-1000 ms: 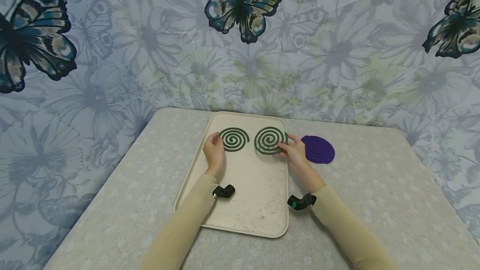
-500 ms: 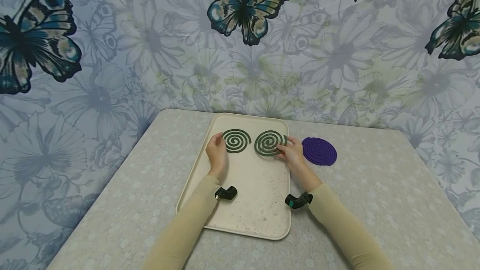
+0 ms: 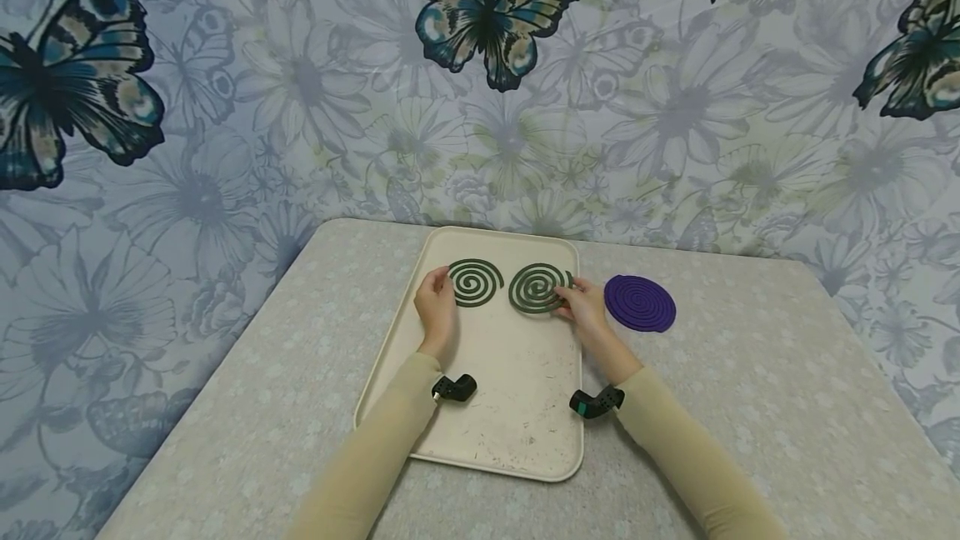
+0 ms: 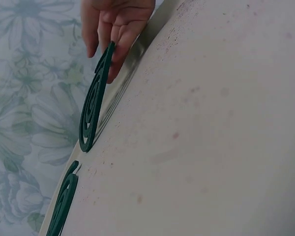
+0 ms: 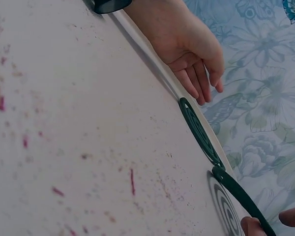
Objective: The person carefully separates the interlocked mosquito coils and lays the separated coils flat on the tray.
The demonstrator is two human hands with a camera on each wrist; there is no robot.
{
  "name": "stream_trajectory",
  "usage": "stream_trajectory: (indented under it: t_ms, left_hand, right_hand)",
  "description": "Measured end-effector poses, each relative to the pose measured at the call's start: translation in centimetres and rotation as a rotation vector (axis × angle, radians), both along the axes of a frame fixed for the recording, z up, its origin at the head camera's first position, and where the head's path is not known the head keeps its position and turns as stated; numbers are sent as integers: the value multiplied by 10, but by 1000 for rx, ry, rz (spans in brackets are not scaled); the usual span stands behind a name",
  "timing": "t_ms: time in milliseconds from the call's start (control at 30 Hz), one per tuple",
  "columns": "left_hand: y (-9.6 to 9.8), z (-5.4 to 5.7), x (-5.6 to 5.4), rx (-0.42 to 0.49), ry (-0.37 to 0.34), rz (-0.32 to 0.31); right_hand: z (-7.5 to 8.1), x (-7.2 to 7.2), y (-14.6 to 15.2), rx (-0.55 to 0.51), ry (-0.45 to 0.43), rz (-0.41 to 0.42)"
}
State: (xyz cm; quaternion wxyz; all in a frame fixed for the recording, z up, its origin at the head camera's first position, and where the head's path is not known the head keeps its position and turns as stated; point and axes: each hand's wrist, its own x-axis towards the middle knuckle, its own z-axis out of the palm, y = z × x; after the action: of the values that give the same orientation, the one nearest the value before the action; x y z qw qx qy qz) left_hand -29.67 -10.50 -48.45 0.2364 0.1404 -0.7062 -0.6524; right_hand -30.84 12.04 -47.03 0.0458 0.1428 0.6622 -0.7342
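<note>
On the far part of the cream tray (image 3: 517, 407) are two dark green mosquito coils. My right hand (image 3: 587, 307) pinches the outer edge of the right mosquito coil (image 3: 534, 288), which is tilted off the tray with its shadow below in the right wrist view. The left mosquito coil (image 3: 475, 283) lies flat on the tray. Beside its left edge is my left hand (image 3: 437, 307), fingers loosely extended in the right wrist view; whether they touch the coil I cannot tell. The left wrist view shows my right hand (image 4: 119, 29) at the coil's top edge.
A purple, tightly wound coil (image 3: 640, 303) lies on the pale table (image 3: 712, 373), right of the tray. Dark specks mark the tray's near part. Behind the table hangs a butterfly-patterned wall covering (image 3: 495, 148). Each wrist wears a black camera (image 3: 455, 388).
The right mosquito coil has come slightly lower in my right hand. My left hand and the left coil keep their places; the whole view has shifted a little.
</note>
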Motion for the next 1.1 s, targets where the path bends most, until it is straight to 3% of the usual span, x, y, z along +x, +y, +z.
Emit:
stream_trajectory:
  t_ms: [533,800,1100]
  left_hand:
    - [0,-2,-1,-32,-5,2]
    - [1,-3,-3,-26,-21,4]
    - [-1,-5,-3,11,-16,-17]
  right_hand:
    - [11,15,5,90,67,52]
    - [11,16,17,-4,112,12]
    - [13,17,37,-17,132,-5]
